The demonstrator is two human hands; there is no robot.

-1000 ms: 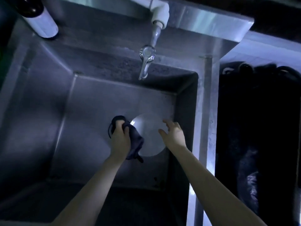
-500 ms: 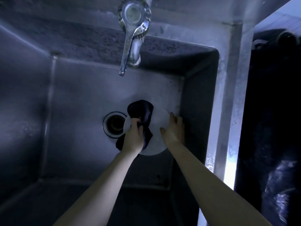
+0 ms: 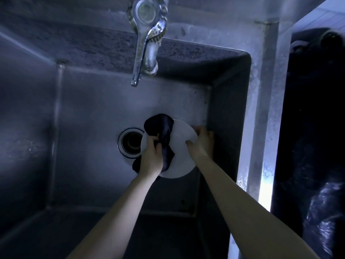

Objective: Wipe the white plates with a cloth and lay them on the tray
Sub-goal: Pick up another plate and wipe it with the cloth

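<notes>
A round white plate (image 3: 182,146) is held low inside a deep steel sink (image 3: 84,137), near its right wall. My right hand (image 3: 200,144) grips the plate's right rim, thumb on the face and fingers curled behind the edge. My left hand (image 3: 151,157) holds a dark cloth (image 3: 162,128) bunched against the plate's left half; the cloth drapes over the top rim and hangs below my hand. No tray is in view.
A metal tap (image 3: 147,43) hangs over the sink above the plate. The round drain (image 3: 130,143) lies just left of the plate. The sink's right rim (image 3: 261,128) is a steel ledge, with a dark bag-like mass (image 3: 317,146) beyond it.
My right hand has closed on the plate's right rim. My left hand has brought the cloth from the left edge onto the plate's face. The view has dipped closer to the sink.
</notes>
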